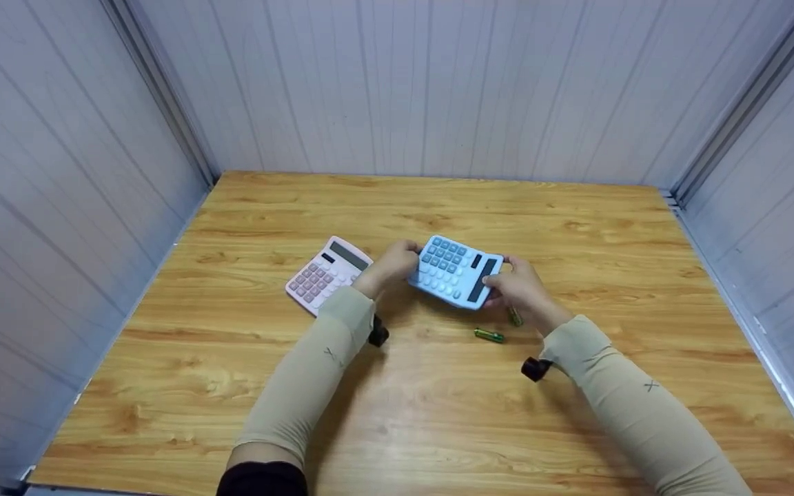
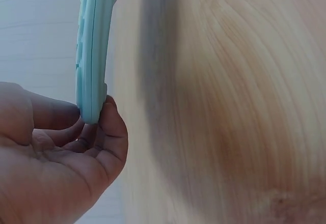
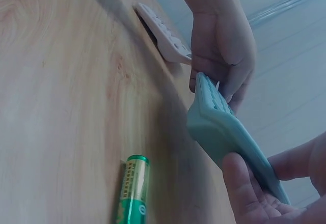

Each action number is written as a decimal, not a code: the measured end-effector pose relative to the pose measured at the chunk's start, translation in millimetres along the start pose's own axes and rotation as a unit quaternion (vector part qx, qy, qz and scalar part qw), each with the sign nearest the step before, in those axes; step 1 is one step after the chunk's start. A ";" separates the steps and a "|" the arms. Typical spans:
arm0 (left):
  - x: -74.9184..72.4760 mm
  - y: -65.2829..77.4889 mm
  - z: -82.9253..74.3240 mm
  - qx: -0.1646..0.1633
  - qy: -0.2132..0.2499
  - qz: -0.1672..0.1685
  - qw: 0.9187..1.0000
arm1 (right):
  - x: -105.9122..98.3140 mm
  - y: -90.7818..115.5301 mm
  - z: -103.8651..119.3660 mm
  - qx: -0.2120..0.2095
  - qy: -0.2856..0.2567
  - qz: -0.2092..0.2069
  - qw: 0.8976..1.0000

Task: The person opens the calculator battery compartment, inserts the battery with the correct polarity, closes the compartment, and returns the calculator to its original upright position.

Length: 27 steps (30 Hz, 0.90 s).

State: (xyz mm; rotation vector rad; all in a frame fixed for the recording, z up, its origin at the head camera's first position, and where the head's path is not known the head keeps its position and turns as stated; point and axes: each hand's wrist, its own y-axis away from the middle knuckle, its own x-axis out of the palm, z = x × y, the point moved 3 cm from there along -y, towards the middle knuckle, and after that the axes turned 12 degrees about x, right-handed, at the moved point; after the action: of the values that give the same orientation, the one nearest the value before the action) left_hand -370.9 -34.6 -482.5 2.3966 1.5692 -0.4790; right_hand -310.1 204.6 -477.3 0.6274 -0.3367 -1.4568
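Note:
Both hands hold a light blue calculator above the table, its keys facing up. My left hand pinches the keypad end between thumb and fingers; the left wrist view shows the calculator edge-on in that grip. At the display end my right hand has its thumb on top and fingers beneath. The calculator's underside shows partly in the right wrist view. One green and gold battery lies on the table below the right hand. A second battery is partly hidden by that hand.
A pink calculator lies on the wooden table left of the left hand, partly covered by the left forearm. White panel walls stand at the back and both sides.

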 end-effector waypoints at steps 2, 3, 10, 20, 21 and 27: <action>0.5 0.7 -2.2 0.000 0.020 0.000 1.000 | -2.6 1.2 1.3 -0.004 -0.002 0.002 1.000; 0.9 1.1 -3.1 0.000 0.031 0.001 1.000 | -3.8 1.7 2.2 -0.008 -0.003 0.006 1.000; -0.3 6.9 -13.0 0.017 0.054 0.011 0.998 | -12.5 6.9 9.4 -0.033 0.019 0.016 0.999; -0.1 16.3 -23.4 0.021 0.083 0.014 0.996 | -23.7 17.0 16.9 -0.056 0.054 0.022 0.997; 0.4 17.3 -24.7 0.024 0.086 0.014 0.996 | -24.5 17.9 17.2 -0.058 0.054 0.024 0.997; 4.7 23.6 -28.9 0.041 0.117 0.013 0.992 | -29.1 22.0 17.6 -0.092 0.062 0.034 0.993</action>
State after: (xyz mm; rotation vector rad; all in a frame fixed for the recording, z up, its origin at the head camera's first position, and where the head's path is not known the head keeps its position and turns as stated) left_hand -343.4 -29.3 -457.4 2.6129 1.6379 -0.2714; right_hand -305.4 229.7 -445.9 0.5501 -0.1236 -1.3590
